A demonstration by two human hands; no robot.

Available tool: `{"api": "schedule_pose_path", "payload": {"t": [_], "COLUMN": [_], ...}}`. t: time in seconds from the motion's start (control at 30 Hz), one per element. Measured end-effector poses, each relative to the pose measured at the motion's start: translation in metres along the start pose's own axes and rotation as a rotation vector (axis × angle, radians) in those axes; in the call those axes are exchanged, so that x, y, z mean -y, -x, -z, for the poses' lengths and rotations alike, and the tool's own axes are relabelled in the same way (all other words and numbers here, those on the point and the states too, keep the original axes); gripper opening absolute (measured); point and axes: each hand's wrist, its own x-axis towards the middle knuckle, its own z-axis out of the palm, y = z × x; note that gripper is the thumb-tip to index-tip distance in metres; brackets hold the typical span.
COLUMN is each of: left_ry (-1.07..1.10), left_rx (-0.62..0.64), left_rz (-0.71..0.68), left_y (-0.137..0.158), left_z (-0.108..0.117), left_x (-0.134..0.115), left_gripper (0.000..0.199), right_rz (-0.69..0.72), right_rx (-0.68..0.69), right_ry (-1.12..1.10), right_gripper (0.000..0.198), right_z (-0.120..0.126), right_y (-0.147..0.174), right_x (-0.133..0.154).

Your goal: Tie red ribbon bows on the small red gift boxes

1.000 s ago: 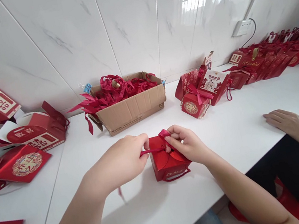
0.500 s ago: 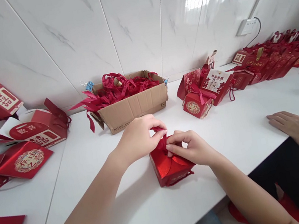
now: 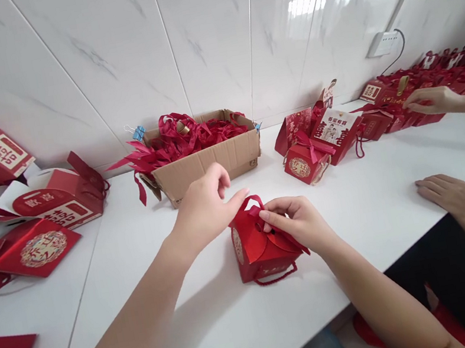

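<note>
A small red gift box [image 3: 259, 253] stands on the white counter [image 3: 224, 331] in front of me, a red ribbon [image 3: 252, 206] looped over its top. My right hand [image 3: 299, 223] pinches the ribbon against the box's folded top flaps. My left hand [image 3: 206, 207] hovers just left of the box, index finger and thumb stretched toward the ribbon loop, the other fingers spread. I cannot tell whether those fingertips grip the ribbon. A cord handle hangs at the box's front base.
A cardboard carton [image 3: 207, 160] full of red ribbons sits behind the box. Finished gift boxes [image 3: 308, 157] stand to the right, flat and folded red boxes [image 3: 36, 232] to the left. Another person's hands [image 3: 450, 195] rest on the counter edge and reach among boxes [image 3: 426, 101] at far right.
My left hand has come off the ribbon knot and opened its fingers beside the box. The ribbon now forms a loop on top. The other person's far hand moved left onto the row of boxes.
</note>
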Motion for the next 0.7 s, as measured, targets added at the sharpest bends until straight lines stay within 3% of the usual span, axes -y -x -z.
{"api": "schedule_pose_path", "payload": {"t": [0.1,0.17,0.5,0.7], "left_ry": [0.052,0.106,0.275,0.306], "left_rx": [0.344,0.423,0.346,0.377], "left_rz": [-0.012,-0.058,-0.050,-0.118], "left_y": [-0.0001,-0.0018,-0.0082,-0.0048], "left_z": [0.0023,0.0006,-0.0042,-0.0070], "left_x": [0.0020,0.0034,0.0075,0.0074], "left_gripper": [0.035,0.037,0.022,0.017], "right_rz": [0.031,0.058,0.077,0.140], "right_rx": [-0.001,-0.005,-0.117,-0.048], "right_ry": [0.006,0.034,0.005,0.036], "right_gripper": [0.022,0.022,0.016,0.016], "right_z": [0.0004,0.0005,0.0015,0.0012], "right_y": [-0.0009,-0.0017,-0.0058,-0.0061], "right_x": [-0.0014,-0.0014,-0.0050,-0.0082]}}
